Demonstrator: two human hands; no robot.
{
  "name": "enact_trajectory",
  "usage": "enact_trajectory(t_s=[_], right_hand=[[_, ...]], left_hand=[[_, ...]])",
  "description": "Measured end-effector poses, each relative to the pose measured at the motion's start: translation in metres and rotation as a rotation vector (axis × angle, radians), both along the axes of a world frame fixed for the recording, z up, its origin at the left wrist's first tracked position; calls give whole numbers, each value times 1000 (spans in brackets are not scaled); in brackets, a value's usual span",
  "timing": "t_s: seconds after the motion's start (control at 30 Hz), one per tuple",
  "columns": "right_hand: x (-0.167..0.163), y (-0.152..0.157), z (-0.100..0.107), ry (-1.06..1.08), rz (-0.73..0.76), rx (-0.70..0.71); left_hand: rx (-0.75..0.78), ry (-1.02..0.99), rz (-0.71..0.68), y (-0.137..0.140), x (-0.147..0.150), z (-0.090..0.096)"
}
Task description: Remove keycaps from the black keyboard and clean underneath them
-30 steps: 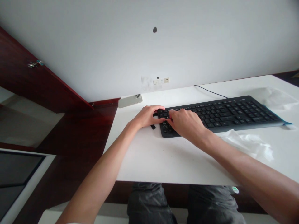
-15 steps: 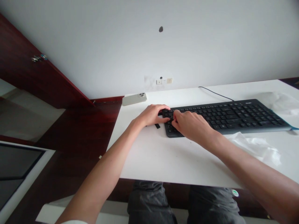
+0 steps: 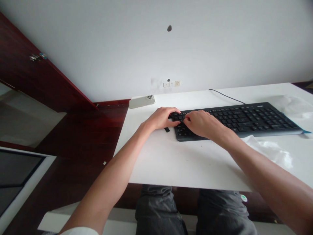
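A black keyboard [image 3: 241, 120] lies on the white table, its left end under both of my hands. My left hand [image 3: 162, 118] rests at that end, thumb and index finger spread apart and touching the keys; its other fingers are mostly hidden. Close beside it, my right hand [image 3: 204, 123] is closed in a pinch over the left-hand keys. A small dark bit shows at its fingertips, too small to name. Just below my left hand, a small black piece [image 3: 167, 129], like a loose key, lies on the table.
A phone [image 3: 142, 101] lies face down at the table's back left corner. Crumpled white tissue [image 3: 269, 150] sits in front of the keyboard, with more thin white wrapping [image 3: 293, 106] at the right. The keyboard cable [image 3: 226, 96] runs toward the wall sockets [image 3: 171, 84].
My right hand has shifted slightly right and up over the keys, still pinched. My left hand stays at the keyboard's left end. The view has moved a little.
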State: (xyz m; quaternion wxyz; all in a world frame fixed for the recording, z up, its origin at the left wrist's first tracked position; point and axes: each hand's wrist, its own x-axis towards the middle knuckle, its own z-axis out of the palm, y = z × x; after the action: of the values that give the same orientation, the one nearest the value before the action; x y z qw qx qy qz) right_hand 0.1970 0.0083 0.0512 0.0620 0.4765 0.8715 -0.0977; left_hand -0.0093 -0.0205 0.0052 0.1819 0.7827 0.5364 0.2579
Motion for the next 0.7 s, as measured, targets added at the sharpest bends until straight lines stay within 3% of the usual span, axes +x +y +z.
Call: enact_trajectory(t_s=[0.6,0.7], right_hand=[[6,15,-6,1,5,-143],[7,12,-5,-1,-20,-109]], left_hand=[[13,19,-124,0,3,3],[14,51,-109,-2,5,4]])
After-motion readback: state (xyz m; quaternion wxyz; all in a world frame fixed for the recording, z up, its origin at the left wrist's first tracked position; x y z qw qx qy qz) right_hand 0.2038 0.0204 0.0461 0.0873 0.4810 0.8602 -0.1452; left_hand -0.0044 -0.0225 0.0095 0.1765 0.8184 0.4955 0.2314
